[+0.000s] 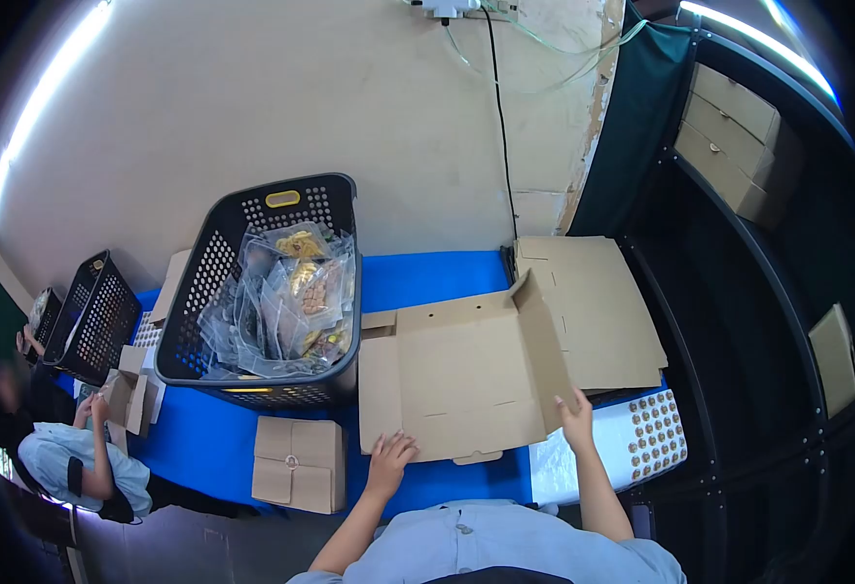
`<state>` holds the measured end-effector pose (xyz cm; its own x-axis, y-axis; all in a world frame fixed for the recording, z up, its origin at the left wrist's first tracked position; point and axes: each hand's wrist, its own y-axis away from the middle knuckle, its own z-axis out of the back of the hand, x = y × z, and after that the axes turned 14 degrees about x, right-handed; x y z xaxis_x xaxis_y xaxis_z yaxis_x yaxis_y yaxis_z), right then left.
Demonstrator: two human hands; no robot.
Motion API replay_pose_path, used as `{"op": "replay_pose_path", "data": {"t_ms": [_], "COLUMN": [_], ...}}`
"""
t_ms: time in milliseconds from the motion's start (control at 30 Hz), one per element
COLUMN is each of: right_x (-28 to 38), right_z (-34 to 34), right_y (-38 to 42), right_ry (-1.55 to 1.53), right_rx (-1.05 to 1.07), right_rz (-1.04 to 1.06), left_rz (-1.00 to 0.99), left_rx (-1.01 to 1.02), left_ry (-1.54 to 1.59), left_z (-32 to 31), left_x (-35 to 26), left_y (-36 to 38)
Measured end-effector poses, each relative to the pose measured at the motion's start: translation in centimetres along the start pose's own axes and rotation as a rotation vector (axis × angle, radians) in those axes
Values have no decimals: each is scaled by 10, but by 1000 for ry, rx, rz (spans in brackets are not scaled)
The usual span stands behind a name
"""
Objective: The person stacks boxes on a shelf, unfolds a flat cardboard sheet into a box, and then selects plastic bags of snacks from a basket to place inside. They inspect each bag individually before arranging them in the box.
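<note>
A brown cardboard box blank (461,375) lies unfolded in front of me, its right side panel (542,355) bent upright. My right hand (575,420) grips the near end of that raised panel between thumb and fingers. At the near left corner, my left hand (390,459) rests with its fingers stretched over the cardboard's edge. Beside my left hand stands a closed cardboard box (299,465) with a round fastening on its front. Behind the blank, more flat cardboard sheets (598,302) are stacked.
A black perforated basket (335,389) holds clear packets. Round stickers (656,428) cover a white sheet on the blue-covered table (199,438). Dark shelves (739,282) with boxes (729,127) stand at right. At far left, a co-worker (91,467) handles a box (135,399) near another basket (96,316).
</note>
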<state>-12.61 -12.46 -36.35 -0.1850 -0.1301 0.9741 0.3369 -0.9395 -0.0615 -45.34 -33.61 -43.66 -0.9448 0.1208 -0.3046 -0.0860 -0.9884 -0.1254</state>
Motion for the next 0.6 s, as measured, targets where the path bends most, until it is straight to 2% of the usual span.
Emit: {"op": "replay_pose_path", "data": {"t_ms": [67, 133, 167, 200, 233, 300, 333, 367, 400, 433, 500, 600], "right_x": [-18, -41, -50, -60, -67, -75, -69, -63, -47, -47, -49, -47], "right_z": [-8, -18, -23, -30, -35, -37, -39, -39, -40, -41, -42, -43], "right_y": [-2, -2, 1, 4, 6, 8, 8, 10, 11, 12, 13, 13], "right_ry": [78, 275, 277, 403, 528, 483, 523, 560, 547, 545, 808, 884], "right_rx": [84, 305, 318, 304, 286, 293, 232, 168, 223, 223, 195, 173], "right_rz": [-70, -90, -99, -202, -301, -248, -173, -99, -270, -275, -168, -117], "left_rz": [180, 230, 270, 258, 268, 327, 336, 358, 376, 377, 462, 543], "left_rx": [267, 313, 339, 440, 441, 425, 429, 333, 235, 241, 271, 231], "left_ry": [59, 65, 53, 59, 60, 266, 268, 323, 375, 376, 330, 482], "left_z": [-19, -27, -29, -22, -17, -13, -22, -35, -37, -40, -38, -10], "left_x": [6, 4, 4, 2, 0, -9, -7, -2, -3, -4, -4, -3], "left_y": [6, 14, 15, 13, 11, 7, 6, 2, -1, -3, -14, -28]}}
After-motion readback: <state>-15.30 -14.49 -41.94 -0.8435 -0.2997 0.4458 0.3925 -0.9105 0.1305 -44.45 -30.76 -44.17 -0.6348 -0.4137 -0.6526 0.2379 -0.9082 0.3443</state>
